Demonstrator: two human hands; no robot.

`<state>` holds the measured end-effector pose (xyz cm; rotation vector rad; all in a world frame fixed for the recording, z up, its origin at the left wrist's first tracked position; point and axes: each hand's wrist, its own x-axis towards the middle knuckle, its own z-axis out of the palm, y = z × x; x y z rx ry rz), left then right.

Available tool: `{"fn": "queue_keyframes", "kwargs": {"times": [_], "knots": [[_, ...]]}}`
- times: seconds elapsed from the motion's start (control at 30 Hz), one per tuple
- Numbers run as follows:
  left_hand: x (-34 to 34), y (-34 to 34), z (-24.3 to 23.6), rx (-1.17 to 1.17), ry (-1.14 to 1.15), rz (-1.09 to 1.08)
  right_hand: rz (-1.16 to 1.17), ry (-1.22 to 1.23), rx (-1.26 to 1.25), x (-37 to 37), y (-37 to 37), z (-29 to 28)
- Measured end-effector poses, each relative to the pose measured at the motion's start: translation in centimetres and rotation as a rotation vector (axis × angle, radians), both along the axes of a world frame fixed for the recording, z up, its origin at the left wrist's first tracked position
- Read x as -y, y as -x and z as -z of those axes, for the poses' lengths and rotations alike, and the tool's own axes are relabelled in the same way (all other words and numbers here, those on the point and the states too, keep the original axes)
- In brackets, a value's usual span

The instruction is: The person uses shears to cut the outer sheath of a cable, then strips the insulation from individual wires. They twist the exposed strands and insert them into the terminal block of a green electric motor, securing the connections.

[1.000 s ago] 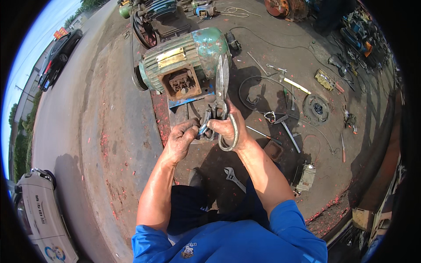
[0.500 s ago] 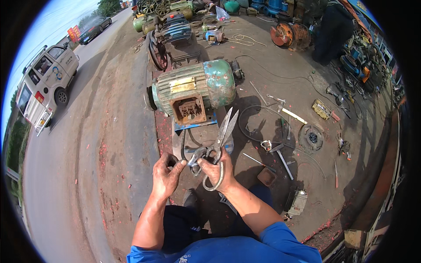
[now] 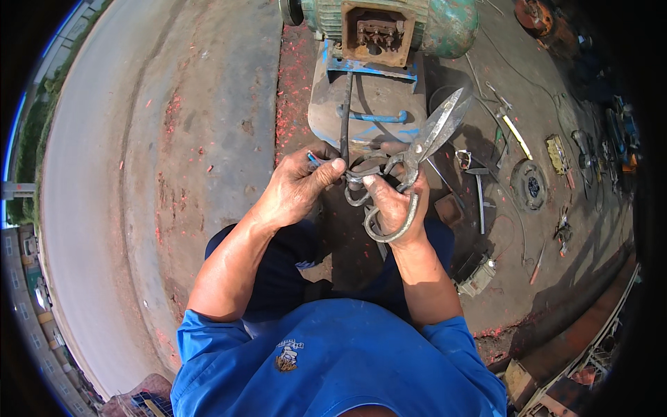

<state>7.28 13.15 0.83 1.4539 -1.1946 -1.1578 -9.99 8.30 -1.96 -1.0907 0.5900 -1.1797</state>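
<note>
Large worn metal shears (image 3: 436, 128) rest in my right hand (image 3: 396, 201), their blades pointing up and to the right and lying close together. One looped handle hangs below my palm. My left hand (image 3: 299, 184) is closed, thumb against fingers, at the end of a black cable (image 3: 346, 115). A short bit of blue wire (image 3: 313, 159) sticks out between its fingers. The cable comes down from below the green motor (image 3: 380, 35), whose terminal box is uncovered and rusty inside. My two hands nearly meet; the exact grip between them is partly hidden.
Beneath the motor is a grey stand with a blue handle (image 3: 375, 116). A hammer (image 3: 479, 198), a round metal disc (image 3: 529, 186), a rusty square cover (image 3: 449, 210) and a screwdriver (image 3: 538, 263) lie on the ground to the right. A road (image 3: 83, 208) runs along the left.
My view has tilted downward, so the motor sits higher in the picture. The shear blades have come closer together. A blue wire end now shows at my left fingers.
</note>
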Motion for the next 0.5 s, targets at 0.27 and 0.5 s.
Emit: {"fn": "queue_keyframes", "kwargs": {"times": [0.27,0.5], "knots": [[2.2,2.4,0.4,0.125,0.355,0.009,0.087,-0.369,0.148,5.4,2.1,-1.0],[2.4,3.1,0.0,0.206,0.41,0.037,0.015,-0.264,0.087,7.6,3.3,-1.2]]}}
